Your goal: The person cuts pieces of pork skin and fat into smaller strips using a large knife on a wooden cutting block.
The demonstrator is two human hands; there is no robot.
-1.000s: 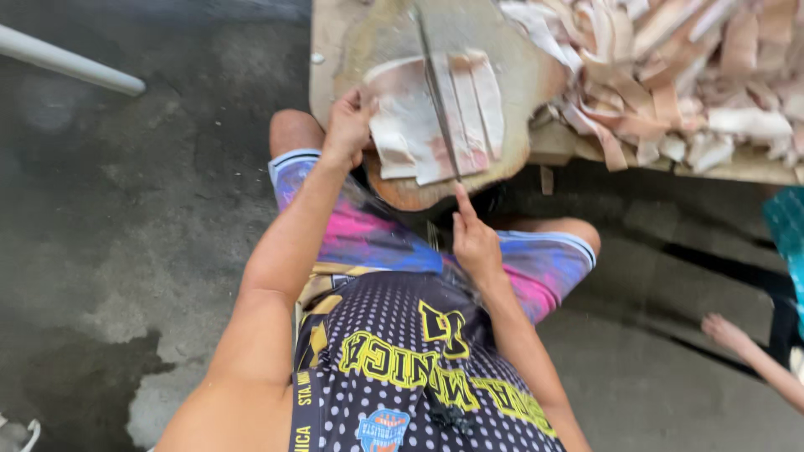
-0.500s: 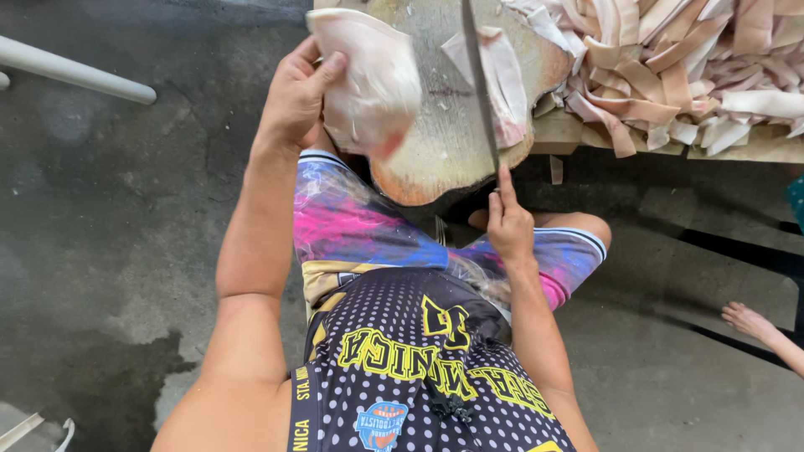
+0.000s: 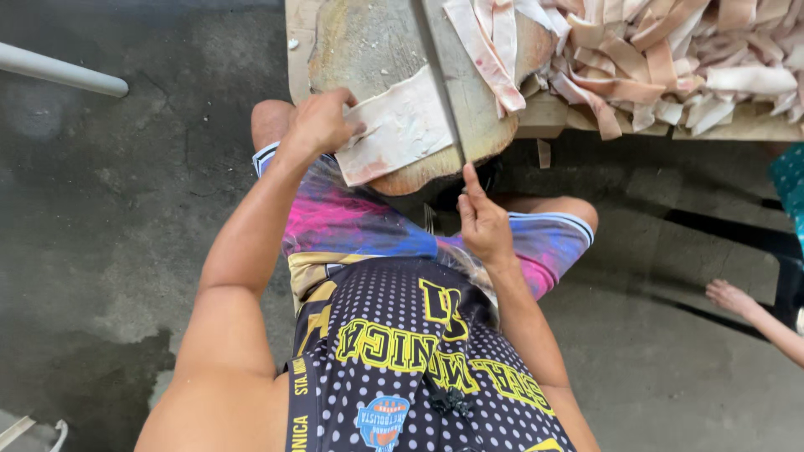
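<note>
While half a second ago the left hand (image 3: 318, 124) was lifting a pale slab of pork skin (image 3: 400, 132) up off the round wooden chopping block (image 3: 368, 42), it now presses that slab flat on the block's near edge, just above the middle of the frame. The fingers are spread over the slab's left end, thumb toward the blade. The long knife (image 3: 437, 71) runs up from the right hand (image 3: 484, 222) across the block, its edge touching the slab's right side. The right hand sits low, at the block's near rim; its fingers look closed around the handle with the forefinger stretched up along the blade's spine, though the handle itself is hidden. With the slab laid down and lined up against the blade, the work appears to have moved from fetching a piece to slicing it. Several cut strips (image 3: 494, 42) hang over the block just right of the knife, and a heap of strips (image 3: 678, 59) covers the counter (image 3: 754, 125) at upper right. Someone else's hand (image 3: 730, 297) reaches in at the right edge, over the concrete floor (image 3: 100, 209).
</note>
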